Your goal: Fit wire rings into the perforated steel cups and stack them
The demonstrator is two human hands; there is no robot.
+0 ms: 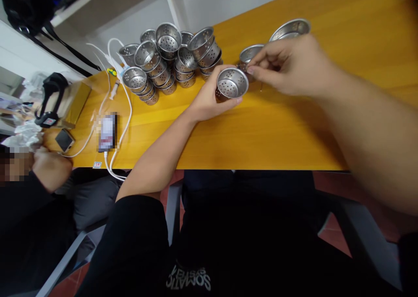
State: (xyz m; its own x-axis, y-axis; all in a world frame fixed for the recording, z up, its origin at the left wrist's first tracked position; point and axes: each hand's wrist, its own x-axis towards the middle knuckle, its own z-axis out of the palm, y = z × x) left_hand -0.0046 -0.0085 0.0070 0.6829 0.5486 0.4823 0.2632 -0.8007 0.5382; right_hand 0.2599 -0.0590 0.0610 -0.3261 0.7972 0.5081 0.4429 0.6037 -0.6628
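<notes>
My left hand (208,97) is closed around a small perforated metal strainer basket (232,84), its open mouth turned up towards me. Just to the right, my right hand (287,66) hovers with thumb and fingers pinched together. Whatever is in that pinch is too small to make out, though a thin dark sliver shows below the fingertips. Behind the right hand stand a second strainer basket (250,52) and a wider metal bowl-like piece (292,28), both partly hidden by it. Several stacks of strainer baskets (168,40) crowd the table left of my hands.
On the yellow table (261,140) a phone (107,131) lies at the left with white cables (130,109) around it. A syringe (114,90), a small dark box (64,140) and a cardboard box (76,103) are farther left. Another person's arm (52,166) rests at the left edge.
</notes>
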